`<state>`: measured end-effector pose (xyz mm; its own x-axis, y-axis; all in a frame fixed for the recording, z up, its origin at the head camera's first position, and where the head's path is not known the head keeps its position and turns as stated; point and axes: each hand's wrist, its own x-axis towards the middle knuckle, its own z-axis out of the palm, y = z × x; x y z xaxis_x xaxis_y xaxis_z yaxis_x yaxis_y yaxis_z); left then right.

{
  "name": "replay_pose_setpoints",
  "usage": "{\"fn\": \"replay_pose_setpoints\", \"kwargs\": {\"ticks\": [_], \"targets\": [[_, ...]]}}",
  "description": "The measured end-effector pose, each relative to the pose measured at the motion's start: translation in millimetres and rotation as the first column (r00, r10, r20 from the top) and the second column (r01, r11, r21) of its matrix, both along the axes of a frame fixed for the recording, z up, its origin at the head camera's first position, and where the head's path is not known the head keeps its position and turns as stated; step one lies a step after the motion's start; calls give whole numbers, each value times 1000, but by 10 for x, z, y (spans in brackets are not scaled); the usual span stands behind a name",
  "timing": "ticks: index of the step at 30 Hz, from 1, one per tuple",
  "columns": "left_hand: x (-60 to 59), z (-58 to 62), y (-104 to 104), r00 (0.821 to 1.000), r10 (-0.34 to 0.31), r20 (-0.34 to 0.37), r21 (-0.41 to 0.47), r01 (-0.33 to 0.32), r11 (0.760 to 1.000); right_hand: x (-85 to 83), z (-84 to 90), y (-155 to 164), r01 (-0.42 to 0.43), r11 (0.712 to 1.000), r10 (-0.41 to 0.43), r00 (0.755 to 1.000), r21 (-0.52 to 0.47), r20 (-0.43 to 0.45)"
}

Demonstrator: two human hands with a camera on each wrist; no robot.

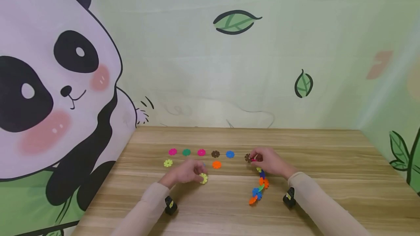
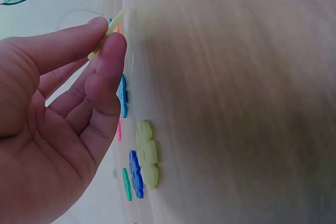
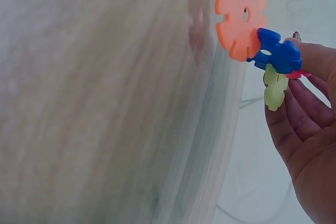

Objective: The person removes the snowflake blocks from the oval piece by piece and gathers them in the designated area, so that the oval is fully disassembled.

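Observation:
My left hand (image 1: 187,172) pinches a yellow notched plastic disc (image 1: 204,179) between thumb and fingertips; the left wrist view shows that disc (image 2: 117,23) edge-on, just off the table. At the right, my right hand (image 1: 269,161) grips the upper end of a chain of interlocked discs, near a brown disc (image 1: 247,157) and a pink disc (image 1: 253,160). Below the fingers the chain hangs with an orange disc (image 1: 264,183), a blue disc (image 1: 257,193) and another orange one at its lower end. A dark blue disc (image 3: 277,52) and a yellow-green one show close to the right fingertips.
Loose discs lie on the wooden table (image 1: 210,210) in rows: pink (image 1: 172,152), green (image 1: 186,152), brown (image 1: 215,154), blue (image 1: 230,154), yellow (image 1: 168,163) and orange (image 1: 216,164) among them. My left hand partly covers some. A wall with a painted panda (image 1: 108,119) stands behind.

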<state>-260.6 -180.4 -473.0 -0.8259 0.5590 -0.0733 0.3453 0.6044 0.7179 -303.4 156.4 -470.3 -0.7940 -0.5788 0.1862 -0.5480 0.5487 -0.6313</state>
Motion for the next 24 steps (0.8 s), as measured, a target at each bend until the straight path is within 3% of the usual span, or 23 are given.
{"fn": "replay_pose_setpoints", "kwargs": {"ticks": [24], "targets": [[14, 10, -36, 997, 77, 0, -86, -77, 993, 5, 3, -20, -9, 1000, 9, 1000, 3, 8]]}}
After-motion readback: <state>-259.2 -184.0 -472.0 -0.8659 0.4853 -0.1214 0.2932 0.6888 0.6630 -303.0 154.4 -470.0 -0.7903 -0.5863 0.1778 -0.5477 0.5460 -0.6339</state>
